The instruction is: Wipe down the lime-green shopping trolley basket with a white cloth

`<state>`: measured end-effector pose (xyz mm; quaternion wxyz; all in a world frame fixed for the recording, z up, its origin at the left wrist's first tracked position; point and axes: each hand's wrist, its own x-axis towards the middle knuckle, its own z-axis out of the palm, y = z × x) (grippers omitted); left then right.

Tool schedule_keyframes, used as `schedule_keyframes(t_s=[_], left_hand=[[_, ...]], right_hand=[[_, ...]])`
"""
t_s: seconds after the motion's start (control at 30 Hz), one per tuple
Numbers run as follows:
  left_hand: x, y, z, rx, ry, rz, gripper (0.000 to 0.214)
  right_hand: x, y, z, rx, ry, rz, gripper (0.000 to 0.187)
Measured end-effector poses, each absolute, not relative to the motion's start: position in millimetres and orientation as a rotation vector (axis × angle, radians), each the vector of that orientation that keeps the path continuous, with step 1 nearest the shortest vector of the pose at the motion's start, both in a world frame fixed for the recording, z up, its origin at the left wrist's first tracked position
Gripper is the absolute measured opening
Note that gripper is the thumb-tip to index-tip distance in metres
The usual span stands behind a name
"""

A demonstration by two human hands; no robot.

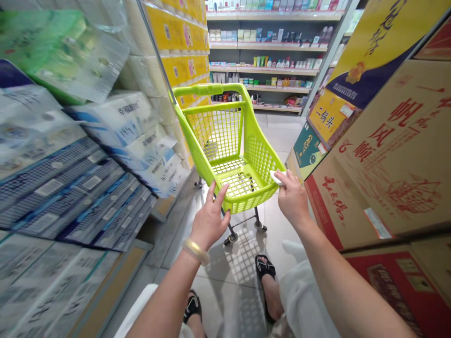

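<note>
A bright green shopping cart [260, 170] with a lattice basket stands in the aisle before me, and no goods show inside it. My left hand [211, 216] is at the near left corner of the basket, its fingers stretched and spread against or just beside the rim. A gold-coloured bangle [196, 251] circles that wrist. At the near right corner, my right hand [293, 195] is closed on a small white cloth or wipe [277, 177], which lies against the basket's rim. Its exact kind cannot be made out.
Tissue packs [141, 141] are stacked along the left, with yellow packs [176, 33] behind them. Cardboard cartons [398, 155] line the right side. Shelves of bottles and boxes [271, 44] stand at the back. My sandalled feet [268, 272] are on the tiled floor.
</note>
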<state>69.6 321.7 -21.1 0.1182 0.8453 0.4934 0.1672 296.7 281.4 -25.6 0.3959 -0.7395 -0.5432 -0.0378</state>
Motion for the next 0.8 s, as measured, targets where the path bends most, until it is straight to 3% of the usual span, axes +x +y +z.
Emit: schedule_keyframes(t_s=[0.23,0.5,0.8], left_hand=[[71,322,-22,2.478,1.448,0.512,0.072],[70,322,-21,2.461,1.443,0.486,0.071],[71,322,-24,2.49,1.437,0.519,0.072]], right_hand=[[242,270,-32,-1.463,-1.892,0.053,0.052],[297,283,-25,-1.886,-1.391,-0.05,0.05],[243,270,-30,-1.551,-1.856,0.007,0.052]])
